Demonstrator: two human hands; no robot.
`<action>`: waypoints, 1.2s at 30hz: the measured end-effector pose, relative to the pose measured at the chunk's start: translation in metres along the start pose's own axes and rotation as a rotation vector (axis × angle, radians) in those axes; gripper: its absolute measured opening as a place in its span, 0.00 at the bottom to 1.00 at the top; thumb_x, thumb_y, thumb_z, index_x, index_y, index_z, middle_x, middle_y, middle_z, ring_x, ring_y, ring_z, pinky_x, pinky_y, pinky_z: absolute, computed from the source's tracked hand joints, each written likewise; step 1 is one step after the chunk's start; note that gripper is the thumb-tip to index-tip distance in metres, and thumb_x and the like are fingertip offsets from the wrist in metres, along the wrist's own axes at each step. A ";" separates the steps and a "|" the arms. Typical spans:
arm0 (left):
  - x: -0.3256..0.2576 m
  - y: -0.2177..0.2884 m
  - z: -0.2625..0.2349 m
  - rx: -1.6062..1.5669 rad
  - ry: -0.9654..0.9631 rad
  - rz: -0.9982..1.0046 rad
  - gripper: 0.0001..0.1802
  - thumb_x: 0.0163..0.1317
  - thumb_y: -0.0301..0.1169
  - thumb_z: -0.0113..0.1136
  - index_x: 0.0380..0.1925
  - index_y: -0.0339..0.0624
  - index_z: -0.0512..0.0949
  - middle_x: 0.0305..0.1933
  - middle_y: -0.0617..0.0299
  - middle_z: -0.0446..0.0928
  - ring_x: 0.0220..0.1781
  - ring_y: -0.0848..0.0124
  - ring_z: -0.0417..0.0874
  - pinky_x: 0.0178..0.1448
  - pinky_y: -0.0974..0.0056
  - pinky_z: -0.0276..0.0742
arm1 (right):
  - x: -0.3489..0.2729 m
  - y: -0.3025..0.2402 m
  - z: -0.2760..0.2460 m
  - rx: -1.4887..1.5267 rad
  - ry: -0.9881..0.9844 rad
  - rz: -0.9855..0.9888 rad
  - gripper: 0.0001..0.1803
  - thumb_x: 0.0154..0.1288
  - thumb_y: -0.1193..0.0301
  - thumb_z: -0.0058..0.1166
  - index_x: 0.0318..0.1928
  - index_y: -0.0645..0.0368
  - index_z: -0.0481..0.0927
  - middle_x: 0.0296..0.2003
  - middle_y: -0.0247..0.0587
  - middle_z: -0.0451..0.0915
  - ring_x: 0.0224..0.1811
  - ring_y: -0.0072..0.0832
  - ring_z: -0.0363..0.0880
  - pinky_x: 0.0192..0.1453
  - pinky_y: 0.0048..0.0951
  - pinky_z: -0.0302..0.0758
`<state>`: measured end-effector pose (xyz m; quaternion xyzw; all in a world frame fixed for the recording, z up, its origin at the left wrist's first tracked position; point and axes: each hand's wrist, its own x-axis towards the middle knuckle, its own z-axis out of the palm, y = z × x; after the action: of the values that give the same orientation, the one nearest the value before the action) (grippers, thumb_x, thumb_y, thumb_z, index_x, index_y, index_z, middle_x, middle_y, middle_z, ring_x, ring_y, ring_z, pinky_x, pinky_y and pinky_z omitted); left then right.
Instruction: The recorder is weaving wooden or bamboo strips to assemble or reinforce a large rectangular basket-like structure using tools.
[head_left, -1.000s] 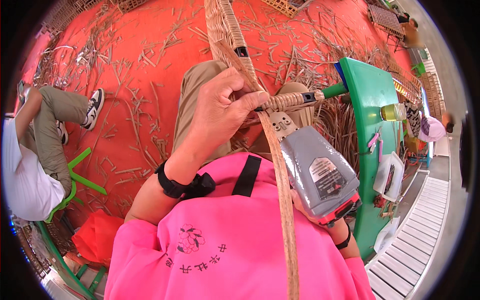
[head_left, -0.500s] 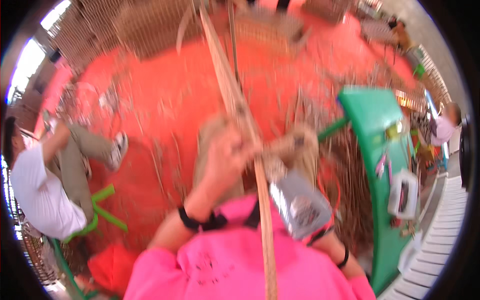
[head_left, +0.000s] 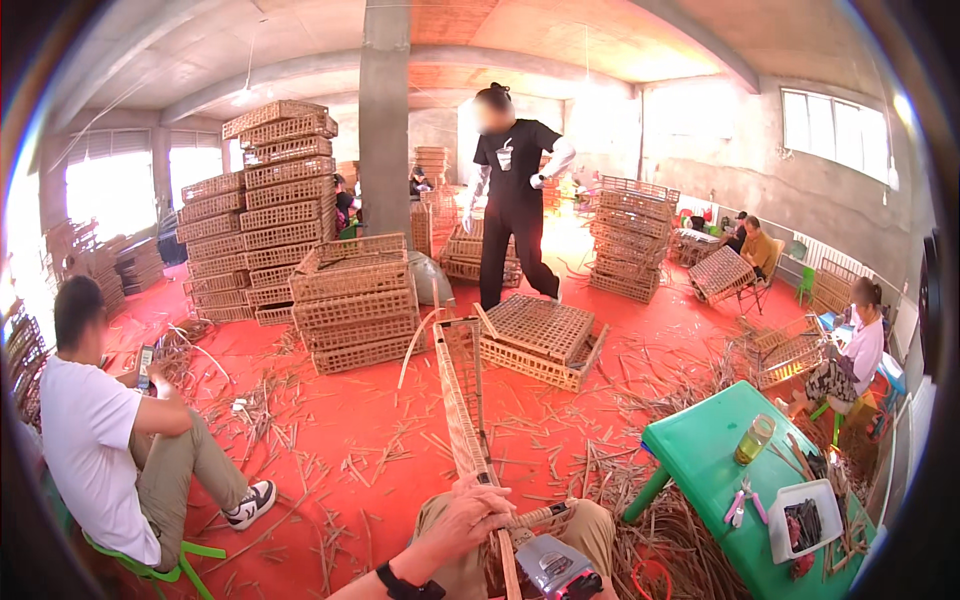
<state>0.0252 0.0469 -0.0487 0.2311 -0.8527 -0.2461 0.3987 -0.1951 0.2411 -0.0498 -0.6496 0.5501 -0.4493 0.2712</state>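
Observation:
My left hand (head_left: 466, 518), with a dark band at the wrist, lies over a long wooden frame (head_left: 458, 415) in front of my knees. Its fingers bend across the joint where a short crosspiece (head_left: 543, 515) meets the long bar. Pale strips seem to cover the bar, with dark bindings along it. The bar's lower end runs down past the hand toward my body. By my right thigh, close to the crosspiece, is a shiny grey, box-shaped object (head_left: 553, 566) of a kind I cannot make out. My right hand does not show.
A green table (head_left: 690, 450) at the right holds a jar (head_left: 755, 440), pink-handled pliers (head_left: 745, 503) and a white tray (head_left: 805, 520). Woven crates (head_left: 358, 310) stand ahead. One person (head_left: 510, 190) stands beyond them; another sits at left (head_left: 95, 420). Strip scraps litter the red floor.
The view has tilted up, bringing the room and the standing person into sight. My left hand stays at the frame's joint. My right forearm, visible earlier, is out of the picture.

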 end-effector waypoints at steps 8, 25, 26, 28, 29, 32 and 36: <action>0.015 -0.022 0.012 -0.235 -0.040 -0.057 0.09 0.68 0.39 0.61 0.37 0.46 0.83 0.44 0.64 0.84 0.59 0.67 0.81 0.78 0.49 0.49 | 0.006 0.023 -0.008 0.092 -0.318 0.293 0.43 0.59 0.50 0.62 0.66 0.56 0.57 0.62 0.49 0.46 0.64 0.45 0.46 0.63 0.55 0.56; 0.060 -0.045 0.031 -0.103 -0.048 0.031 0.04 0.65 0.34 0.64 0.35 0.49 0.82 0.38 0.70 0.84 0.54 0.68 0.82 0.76 0.51 0.54 | 0.023 0.022 -0.022 0.291 -0.081 0.139 0.22 0.46 0.69 0.75 0.42 0.64 0.82 0.39 0.43 0.84 0.36 0.30 0.85 0.41 0.31 0.79; 0.060 -0.044 0.030 -0.148 -0.050 0.018 0.04 0.66 0.35 0.63 0.35 0.50 0.82 0.37 0.71 0.84 0.55 0.69 0.83 0.78 0.50 0.49 | 0.025 0.023 -0.021 0.221 -0.067 0.083 0.25 0.46 0.66 0.75 0.44 0.64 0.81 0.39 0.43 0.84 0.36 0.31 0.85 0.41 0.31 0.79; 0.061 -0.039 0.029 -0.221 -0.062 -0.025 0.04 0.66 0.36 0.63 0.34 0.51 0.82 0.37 0.73 0.84 0.55 0.70 0.83 0.80 0.49 0.45 | 0.026 0.024 -0.020 0.161 -0.078 0.111 0.32 0.44 0.60 0.77 0.48 0.64 0.80 0.39 0.44 0.83 0.36 0.33 0.85 0.42 0.32 0.79; 0.061 -0.038 0.028 -0.221 -0.057 -0.020 0.04 0.66 0.36 0.63 0.34 0.51 0.82 0.37 0.73 0.84 0.55 0.70 0.83 0.80 0.49 0.45 | 0.026 0.025 -0.020 0.148 -0.073 0.139 0.35 0.43 0.58 0.78 0.50 0.64 0.80 0.38 0.44 0.83 0.37 0.35 0.85 0.42 0.33 0.79; 0.061 -0.035 0.029 -0.213 -0.061 -0.054 0.04 0.66 0.35 0.63 0.33 0.50 0.82 0.37 0.72 0.84 0.55 0.69 0.83 0.80 0.48 0.44 | 0.025 0.027 -0.021 0.105 -0.125 0.055 0.40 0.41 0.59 0.78 0.55 0.64 0.77 0.40 0.45 0.84 0.38 0.38 0.86 0.45 0.34 0.80; 0.062 -0.037 0.029 -0.222 -0.023 -0.045 0.05 0.65 0.35 0.64 0.33 0.49 0.82 0.36 0.70 0.84 0.54 0.69 0.83 0.80 0.48 0.45 | 0.027 0.032 -0.014 0.101 -0.208 0.313 0.45 0.43 0.67 0.76 0.63 0.65 0.71 0.43 0.49 0.85 0.45 0.42 0.86 0.50 0.34 0.80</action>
<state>-0.0263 -0.0110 -0.0522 0.2017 -0.8192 -0.3507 0.4065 -0.2221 0.2089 -0.0626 -0.5849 0.5901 -0.3589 0.4252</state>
